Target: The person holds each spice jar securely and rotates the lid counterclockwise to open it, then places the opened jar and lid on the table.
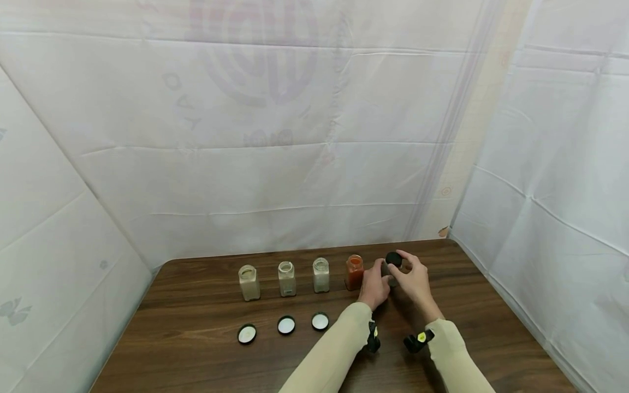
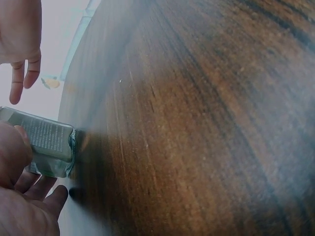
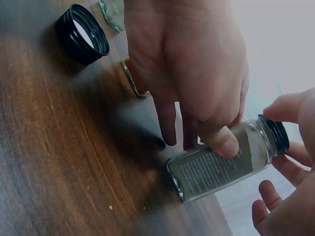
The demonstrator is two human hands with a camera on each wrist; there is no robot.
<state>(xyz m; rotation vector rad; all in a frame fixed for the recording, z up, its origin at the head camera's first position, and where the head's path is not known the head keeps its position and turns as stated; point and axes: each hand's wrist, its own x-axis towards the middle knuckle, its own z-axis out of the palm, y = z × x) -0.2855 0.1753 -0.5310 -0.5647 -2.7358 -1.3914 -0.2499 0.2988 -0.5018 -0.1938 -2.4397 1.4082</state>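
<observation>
A square glass jar [image 3: 211,169] of greyish-brown powder, with printed text on its side, is gripped round the body by my left hand [image 1: 374,288]. On its neck sits a black lid [image 3: 276,133]. My right hand [image 1: 415,279] pinches this lid between thumb and fingers. Whether the jar's base touches the table cannot be told. Just left of my left hand stands a lidless jar of orange-red powder [image 1: 354,273], partly hidden by that hand in the right wrist view.
Three lidless jars of pale contents, a left one [image 1: 249,284], a middle one [image 1: 287,279] and a right one [image 1: 321,275], stand in a row. Before them lie black lids [image 1: 247,334], white linings up. White sheeting [image 1: 295,180] walls the wooden table [image 1: 196,349].
</observation>
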